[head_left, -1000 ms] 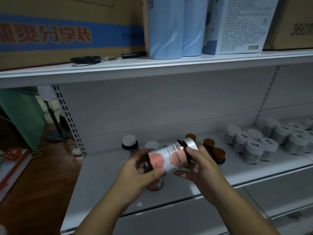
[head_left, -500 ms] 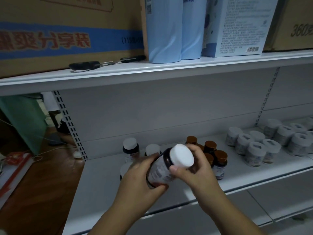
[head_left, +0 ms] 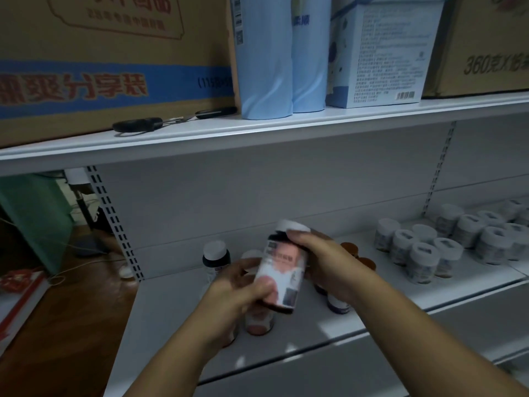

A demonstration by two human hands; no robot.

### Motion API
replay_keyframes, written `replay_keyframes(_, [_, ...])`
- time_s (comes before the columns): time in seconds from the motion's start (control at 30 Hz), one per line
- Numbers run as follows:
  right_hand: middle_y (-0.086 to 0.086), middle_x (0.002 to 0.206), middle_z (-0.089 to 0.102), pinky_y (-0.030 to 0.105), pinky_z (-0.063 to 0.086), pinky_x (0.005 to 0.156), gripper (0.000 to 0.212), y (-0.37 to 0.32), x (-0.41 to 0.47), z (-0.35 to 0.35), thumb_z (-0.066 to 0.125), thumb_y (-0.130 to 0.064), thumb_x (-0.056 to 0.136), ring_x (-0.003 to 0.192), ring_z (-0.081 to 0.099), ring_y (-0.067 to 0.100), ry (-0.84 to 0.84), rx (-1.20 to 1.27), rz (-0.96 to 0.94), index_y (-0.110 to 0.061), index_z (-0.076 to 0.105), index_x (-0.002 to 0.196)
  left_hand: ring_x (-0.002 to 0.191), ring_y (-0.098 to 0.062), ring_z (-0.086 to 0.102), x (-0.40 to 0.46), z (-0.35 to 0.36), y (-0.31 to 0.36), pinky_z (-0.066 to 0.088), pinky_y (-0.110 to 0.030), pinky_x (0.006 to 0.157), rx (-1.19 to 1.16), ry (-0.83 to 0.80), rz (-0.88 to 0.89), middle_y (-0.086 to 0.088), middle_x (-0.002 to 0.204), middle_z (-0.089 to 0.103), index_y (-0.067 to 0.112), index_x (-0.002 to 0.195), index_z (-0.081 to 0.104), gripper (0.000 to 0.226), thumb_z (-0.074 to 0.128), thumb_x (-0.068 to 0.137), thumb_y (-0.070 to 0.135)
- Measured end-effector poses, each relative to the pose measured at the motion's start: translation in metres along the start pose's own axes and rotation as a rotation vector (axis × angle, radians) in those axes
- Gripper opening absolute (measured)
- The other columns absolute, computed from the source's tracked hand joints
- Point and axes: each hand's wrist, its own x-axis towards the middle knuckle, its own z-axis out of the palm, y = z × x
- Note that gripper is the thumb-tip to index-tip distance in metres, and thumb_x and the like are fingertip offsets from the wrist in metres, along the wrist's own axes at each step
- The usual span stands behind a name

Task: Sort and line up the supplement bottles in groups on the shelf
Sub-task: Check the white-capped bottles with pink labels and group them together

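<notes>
Both hands are closed on one bottle (head_left: 282, 270), held roughly upright just above the shelf (head_left: 177, 319). The left hand (head_left: 243, 285) wraps its lower half, thumb pressed across the pale label with its pink patch; the right hand (head_left: 326, 262) grips the upper part, fingers curled round just under the white cap. The picture is blurred here, so the label print cannot be read.

Directly below the left hand, a bottle with a pinkish base (head_left: 259, 325) stands on the shelf, partly hidden. Just beyond the left fingers stands a dark bottle with a white cap (head_left: 216, 257). Behind and under the right hand is a cluster of brown-capped bottles (head_left: 350, 249), mostly covered by the wrist. Well off past the right hand sits a group of white-capped jars (head_left: 420, 253).

This looks like the checking step: the bottle is being looked over to decide its group. The next move probably calls for setting it upright beside the matching white-capped, pink-labelled bottles under the left hand, label forward, without knocking the brown-capped ones nearby.
</notes>
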Motion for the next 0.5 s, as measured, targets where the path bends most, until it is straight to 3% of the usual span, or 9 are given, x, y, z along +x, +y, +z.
replay_keyframes(0.07, [0.012, 0.107, 0.072, 0.038, 0.055, 0.083, 0.065, -0.002, 0.014, -0.001, 0.068, -0.062, 0.066, 0.103, 0.067, 0.028, 0.033, 0.012, 0.191, -0.016, 0.066, 0.112, 0.087, -0.032, 0.065, 0.002, 0.004, 0.006, 0.046, -0.043, 0.082, -0.114, 0.007, -0.136, -0.02, 0.096, 0.071, 0.002, 0.105, 0.064, 0.05, 0.078, 0.064, 0.026])
replay_keyframes(0.13, [0.012, 0.109, 0.071, 0.033, 0.055, 0.076, 0.074, -0.002, 0.026, -0.001, 0.064, -0.072, 0.066, 0.099, 0.069, 0.025, 0.082, 0.007, 0.328, -0.014, 0.066, 0.113, 0.082, -0.029, 0.065, 0.005, 0.008, 0.008, 0.044, -0.041, 0.078, -0.157, 0.004, -0.23, -0.02, 0.096, 0.071, 0.006, 0.103, 0.066, 0.05, 0.069, 0.064, 0.037])
replay_keyframes(0.23, [0.013, 0.11, 0.071, 0.03, 0.054, 0.07, 0.073, 0.003, 0.036, -0.002, 0.053, -0.075, 0.073, 0.09, 0.069, 0.024, 0.118, -0.011, 0.385, -0.015, 0.065, 0.111, 0.073, -0.024, 0.067, 0.005, 0.014, 0.008, 0.045, -0.034, 0.068, -0.188, 0.01, -0.255, -0.017, 0.091, 0.071, 0.007, 0.105, 0.065, 0.053, 0.068, 0.064, 0.04])
replay_keyframes(0.33, [0.014, 0.114, 0.069, 0.038, 0.056, 0.079, 0.071, 0.007, 0.039, -0.009, 0.053, -0.071, 0.076, 0.101, 0.068, 0.027, 0.071, 0.074, 0.323, -0.014, 0.061, 0.118, 0.086, -0.033, 0.063, 0.003, 0.013, 0.008, 0.044, -0.04, 0.075, -0.198, 0.053, -0.222, -0.024, 0.098, 0.069, 0.003, 0.104, 0.066, 0.057, 0.071, 0.058, 0.037])
replay_keyframes(0.4, [0.015, 0.116, 0.068, 0.037, 0.055, 0.077, 0.066, 0.004, 0.038, -0.013, 0.058, -0.064, 0.078, 0.104, 0.066, 0.029, 0.028, 0.093, 0.222, -0.012, 0.061, 0.119, 0.087, -0.037, 0.061, 0.003, 0.008, 0.007, 0.044, -0.04, 0.075, -0.172, 0.061, -0.188, -0.031, 0.099, 0.067, -0.004, 0.105, 0.064, 0.057, 0.07, 0.06, 0.03])
replay_keyframes(0.5, [0.012, 0.107, 0.071, 0.033, 0.054, 0.075, 0.047, -0.007, 0.033, -0.012, 0.061, -0.052, 0.081, 0.101, 0.066, 0.029, 0.005, 0.015, 0.01, -0.012, 0.069, 0.105, 0.059, -0.023, 0.066, 0.0, 0.002, 0.011, 0.05, -0.021, 0.051, -0.068, 0.031, -0.082, -0.022, 0.075, 0.069, -0.008, 0.102, 0.062, 0.029, 0.062, 0.079, 0.008])
